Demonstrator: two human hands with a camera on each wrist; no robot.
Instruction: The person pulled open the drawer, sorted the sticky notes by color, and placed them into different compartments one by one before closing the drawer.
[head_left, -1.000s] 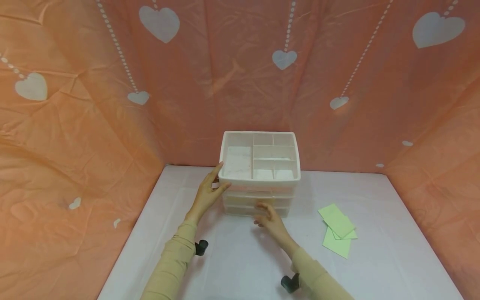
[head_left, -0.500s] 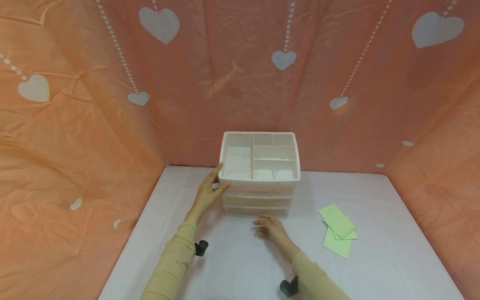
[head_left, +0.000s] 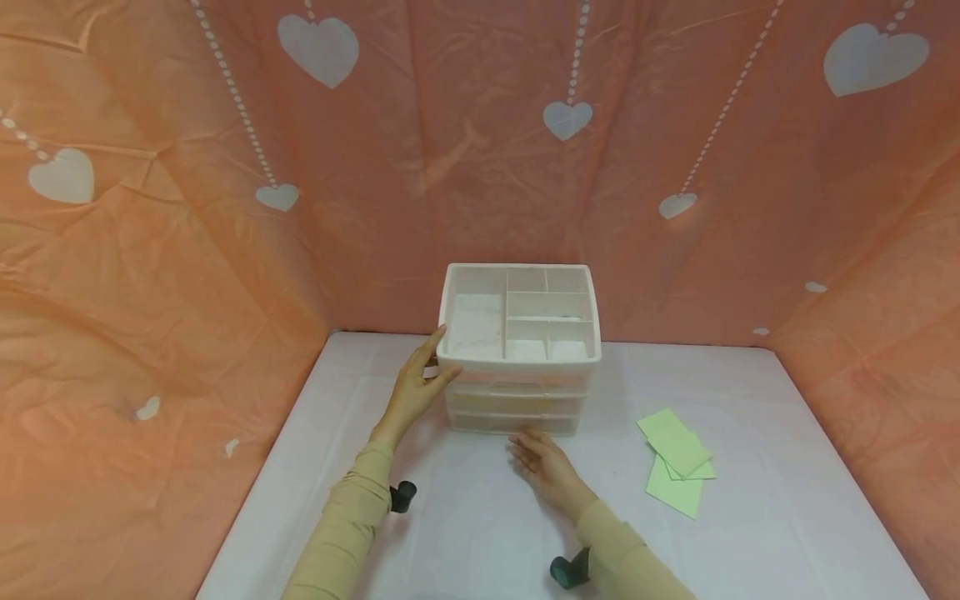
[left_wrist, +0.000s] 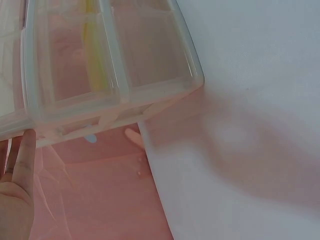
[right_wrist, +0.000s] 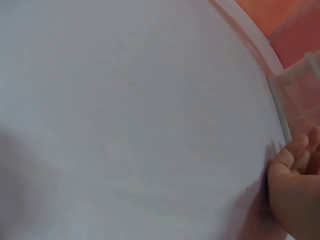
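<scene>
A white plastic drawer organizer (head_left: 519, 364) stands at the back of the table, with divided compartments on top and see-through drawers (head_left: 517, 404) below. Something yellow (left_wrist: 95, 55) shows through one drawer in the left wrist view. My left hand (head_left: 414, 387) rests against its left front corner, fingers along the side and thumb at the front. Straight fingers touch the edge in the left wrist view. Just before the bottom drawer, my right hand (head_left: 546, 468) hovers low with loosely bent fingers, holding nothing. The right wrist view has this hand (right_wrist: 295, 185) beside the organizer's lower edge.
Several light green paper sheets (head_left: 678, 458) lie overlapping on the white table (head_left: 780, 500), right of the organizer. Orange cloth (head_left: 480, 167) with heart prints hangs behind and at both sides. A dark wrist device (head_left: 402, 497) sits by the left sleeve.
My right hand has drawn back from the drawer fronts toward me and lowered, then turned slightly near the bottom drawer. The left hand, organizer and papers stay put.
</scene>
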